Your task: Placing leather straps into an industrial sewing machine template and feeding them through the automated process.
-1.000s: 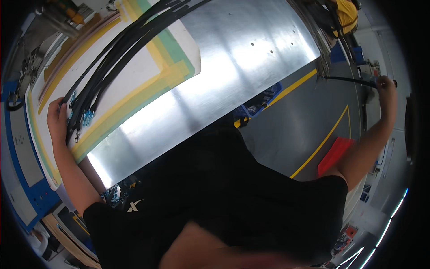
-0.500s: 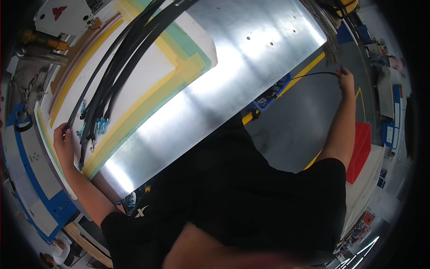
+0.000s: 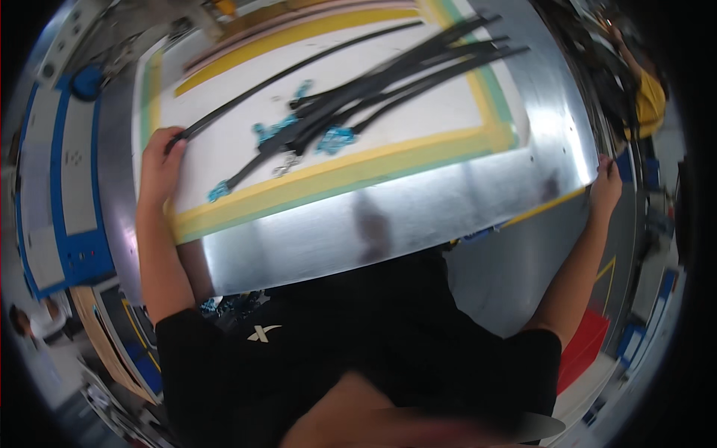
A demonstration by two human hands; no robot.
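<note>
My left hand (image 3: 166, 153) pinches a long black strip (image 3: 278, 77) at the left side of a white board (image 3: 422, 116) bordered with yellow and green tape. A bundle of black strips (image 3: 328, 112) with light-blue bits (image 3: 336, 140) at their ends lies crossed on the board, along with a small metallic piece (image 3: 286, 166). My right hand (image 3: 606, 175) is closed at the right corner of the shiny metal worktop (image 3: 553, 127) beneath the board; what it grips is too small to make out.
Pink and yellow rods (image 3: 299, 33) lie along the board's back. A blue-and-grey machine (image 3: 56, 187) stands left, a red object (image 3: 579, 351) low right. Another person in yellow (image 3: 646, 104) is at back right, another in white (image 3: 45, 321) far left.
The view has swung, bringing the whole board into sight. My right hand, earlier out past the worktop with a stretched strip, is now at its corner. The single strip lies apart from the bundle.
</note>
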